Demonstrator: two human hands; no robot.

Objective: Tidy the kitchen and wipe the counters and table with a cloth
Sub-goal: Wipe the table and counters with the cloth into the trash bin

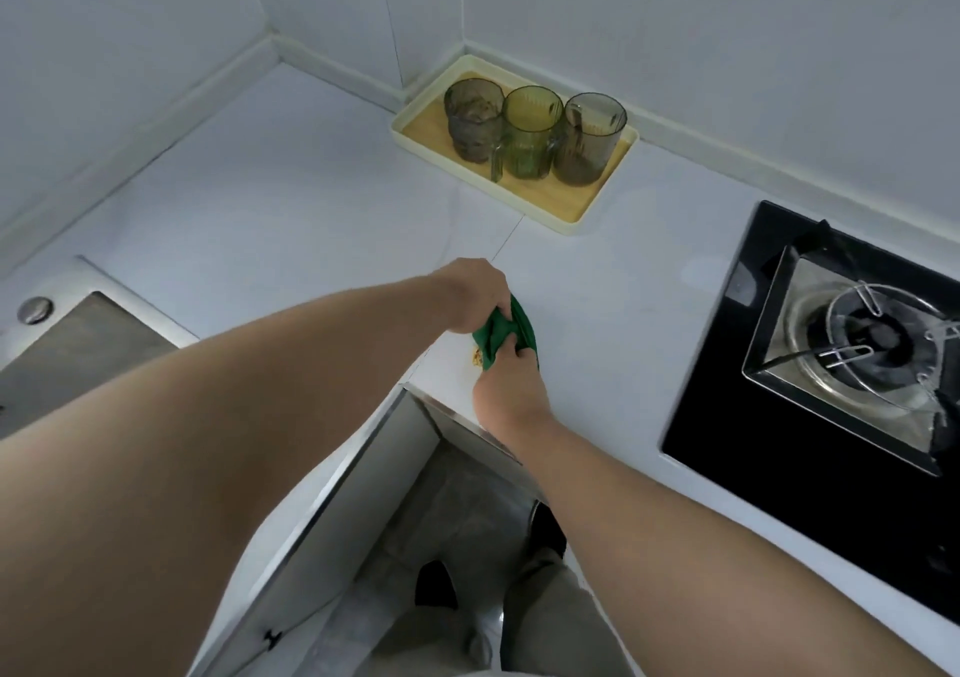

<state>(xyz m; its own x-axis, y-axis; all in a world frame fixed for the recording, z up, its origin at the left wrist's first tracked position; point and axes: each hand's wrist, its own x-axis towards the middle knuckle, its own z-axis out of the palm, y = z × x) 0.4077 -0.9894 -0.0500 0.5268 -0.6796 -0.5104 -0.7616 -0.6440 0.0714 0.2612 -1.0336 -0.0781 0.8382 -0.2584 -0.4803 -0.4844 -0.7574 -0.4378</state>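
Both hands are meeting at the inner front corner of the smooth, matte white counter (311, 198). The left hand (475, 297) is bunching a soft, crumpled dark-green cloth (506, 336) from above with curled fingers. The right hand (511, 388) is pinching the same cloth from the near side, so the two hands are almost touching, each clamped on the fabric. The cloth is sitting on the counter right by its edge, and a small patch of yellowish-brown crumbs (475, 359) is lying just beside its lower left fold. A broad stretch of white surface, crossed by a thin seam, is running from the cloth back to a rectangular cream-rimmed tray with a wood-toned base (566, 224), which is resting in the tiled wall corner. Three ribbed, tinted glass mugs (530, 131) are standing upright in a row on the tray, touching one another. To the right, well apart from the hands, a glossy black glass hob (727, 416) is holding a square steel burner (872, 338) with wire pan supports. To the left, a brushed steel sink (78, 349) is cutting into the counter. Below the corner, a white cabinet door with a black handle (322, 520) is standing open over the grey tiled floor (467, 494).
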